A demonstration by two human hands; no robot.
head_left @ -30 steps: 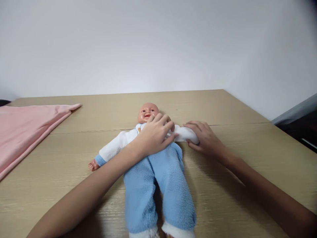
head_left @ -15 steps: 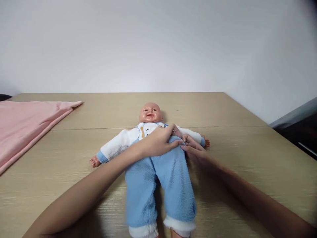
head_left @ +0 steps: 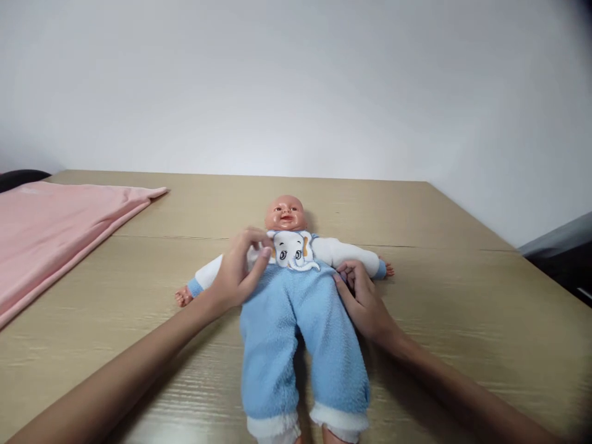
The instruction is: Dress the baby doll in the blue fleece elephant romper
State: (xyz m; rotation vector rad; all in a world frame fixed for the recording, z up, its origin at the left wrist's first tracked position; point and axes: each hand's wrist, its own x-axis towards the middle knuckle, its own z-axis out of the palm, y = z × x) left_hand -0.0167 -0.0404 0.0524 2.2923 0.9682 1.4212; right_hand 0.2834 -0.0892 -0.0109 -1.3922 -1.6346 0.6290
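A bald baby doll [head_left: 285, 213] lies on its back, arms spread, its head toward the far side of the table. It wears fuzzy blue pants [head_left: 277, 345] with white cuffs and a white-sleeved top with an elephant patch [head_left: 291, 250] on the chest. My left hand [head_left: 238, 271] is over the doll's shoulder and upper arm on the left, thumb and curved fingers apart. At the waist on the right, my right hand [head_left: 365, 302] has its thumb and bent fingers closed on the side of the blue pants. Its fingertips are partly hidden. The doll's feet are out of view.
A pink cloth [head_left: 69, 234] lies spread at the left of the wooden table [head_left: 462, 320]. Behind the table rises a pale wall [head_left: 296, 86]. Dark objects stand past the table at the far left and at the right edge.
My left hand has left the right side of the doll's waist and moved left to its other shoulder, uncovering the elephant patch. My right hand stays at the waist. The view has shifted slightly.
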